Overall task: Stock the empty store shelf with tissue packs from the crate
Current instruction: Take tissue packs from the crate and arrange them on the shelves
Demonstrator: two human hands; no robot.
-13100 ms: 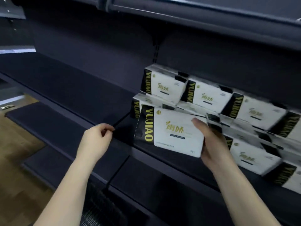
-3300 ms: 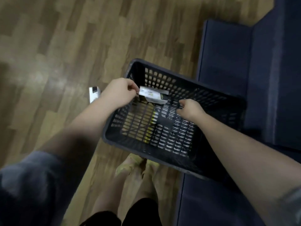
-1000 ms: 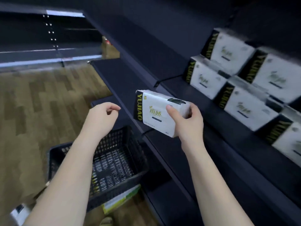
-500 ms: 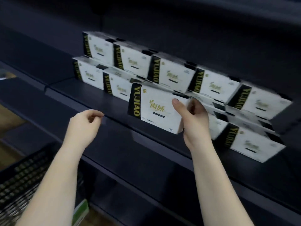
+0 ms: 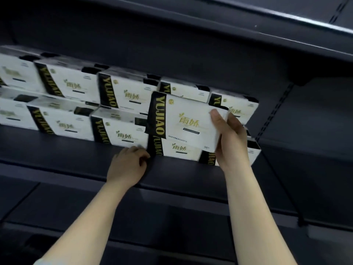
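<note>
The tissue pack is now up against the stocked rows, in front of the upper tier and just above a lower pack; half a second ago it was still held out before the shelf, clear of them. The right hand holds it by its right end, thumb on the front face and fingers curled behind, so this grip is clamped on the pack. The left hand, which was hanging free in the air, has come down to the shelf below and to the left of the grip; its fingers are curled and touch the lower edge of a stocked pack, but I cannot tell if they pinch anything. I judge that placing is almost done: the pack only needs to be seated on the pack below it and released.

The pack is a flat, soft rectangle in glossy white film, with a black band and gold letters at its left end; the film dents a little under the thumb. To the left of the grip the stocked packs stand in two tiers, close together. The shelf is dark, matt metal with a straight front lip. To the right of the grip is a slotted upright.
</note>
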